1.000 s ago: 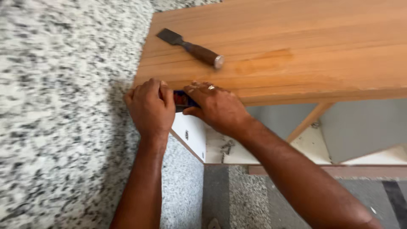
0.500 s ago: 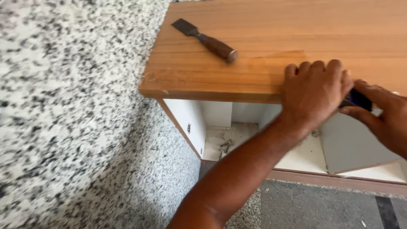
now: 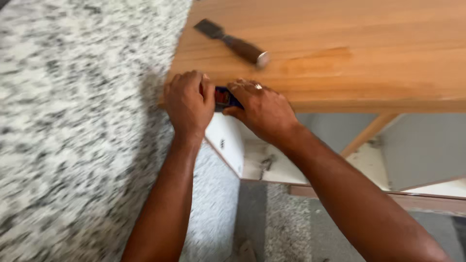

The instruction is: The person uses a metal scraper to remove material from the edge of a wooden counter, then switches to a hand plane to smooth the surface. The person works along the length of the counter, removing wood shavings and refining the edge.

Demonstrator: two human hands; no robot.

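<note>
Small dark blue-and-red tool (image 3: 224, 98) sits mid-frame at the wooden table (image 3: 369, 43) edge, clamped between left hand (image 3: 188, 103) and right hand (image 3: 263, 110); any slip risks gouging the veneer edge, I judge.

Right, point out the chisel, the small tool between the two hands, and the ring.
chisel (image 3: 236, 44): head view, on its dark wooden handle.
small tool (image 3: 224, 97): head view, on the blue and red part showing between the hands.
ring (image 3: 258, 87): head view, on the band on a right-hand finger.
</note>
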